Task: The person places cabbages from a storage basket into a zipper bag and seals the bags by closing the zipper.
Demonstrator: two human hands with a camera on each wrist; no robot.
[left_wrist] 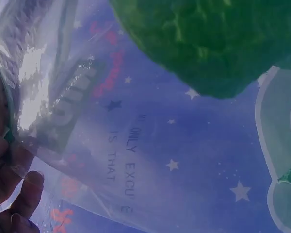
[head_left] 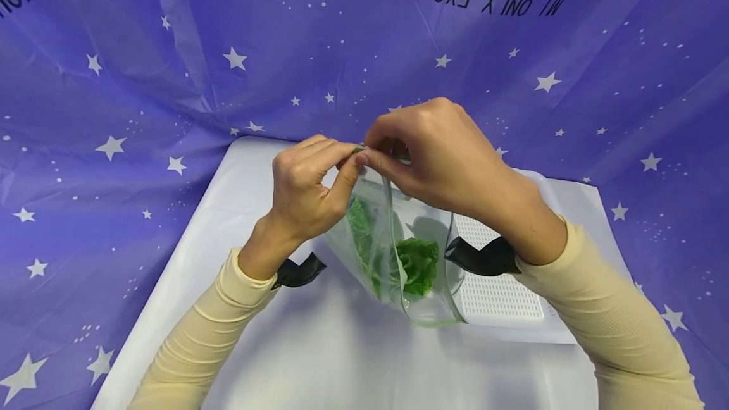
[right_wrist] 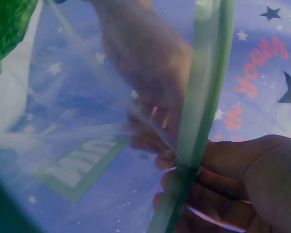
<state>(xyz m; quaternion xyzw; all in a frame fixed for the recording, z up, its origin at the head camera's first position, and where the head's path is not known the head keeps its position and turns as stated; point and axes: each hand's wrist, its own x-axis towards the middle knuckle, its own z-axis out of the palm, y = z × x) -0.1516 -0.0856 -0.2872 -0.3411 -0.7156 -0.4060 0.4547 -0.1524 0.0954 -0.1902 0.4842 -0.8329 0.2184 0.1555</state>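
A clear plastic zip bag point(head_left: 434, 315) with a green seal strip point(right_wrist: 206, 97) hangs over the white table, held by its top edge. Inside it are leafy greens that look like lettuce point(head_left: 418, 264). My left hand point(head_left: 307, 192) pinches the bag's upper corner between thumb and fingers. Right beside it, my right hand point(head_left: 450, 150) pinches the seal strip, the fingertips of both hands nearly meeting. Through the film, the right wrist view shows the left hand behind the bag and a printed green label point(right_wrist: 85, 167).
A white perforated tray point(head_left: 501, 296) lies on the right of the white table point(head_left: 319, 359), partly behind the bag and right arm. Purple star-print cloth point(head_left: 319, 49) surrounds the table at the back and sides. Black straps point(head_left: 484, 258) jut from both wrists.
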